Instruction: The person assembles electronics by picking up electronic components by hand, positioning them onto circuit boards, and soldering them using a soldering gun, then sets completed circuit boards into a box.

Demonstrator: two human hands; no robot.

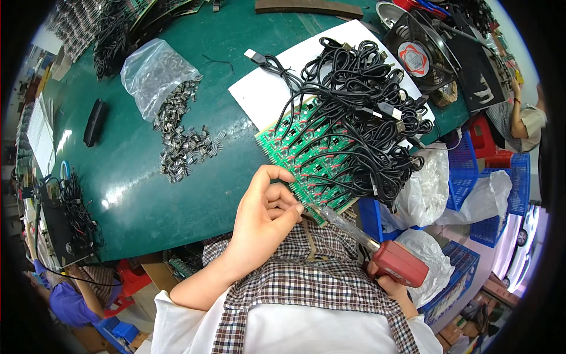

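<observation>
A panel of green circuit boards (295, 138) lies tilted at the table's near edge, with black cables running from it to the right. My left hand (259, 215) is at its lower left edge, thumb and fingertips pinched together. Whatever they hold is too small to make out. My right hand (392, 289), mostly hidden under the handle, grips a red-handled soldering iron (401, 264). The iron's metal shaft points left, its front end close to the board edge and my left fingertips. Bundled black USB cables (359, 82) are heaped over the board's far right part.
Small metal connectors (183, 147) spill from a clear plastic bag (156, 74) on the green table (130, 203). A black bar-shaped object (94, 123) lies left. White board (250, 97) sits under the cables. A black fan (415, 56) stands far right; blue crates (463, 168) are below. Other people work at both sides.
</observation>
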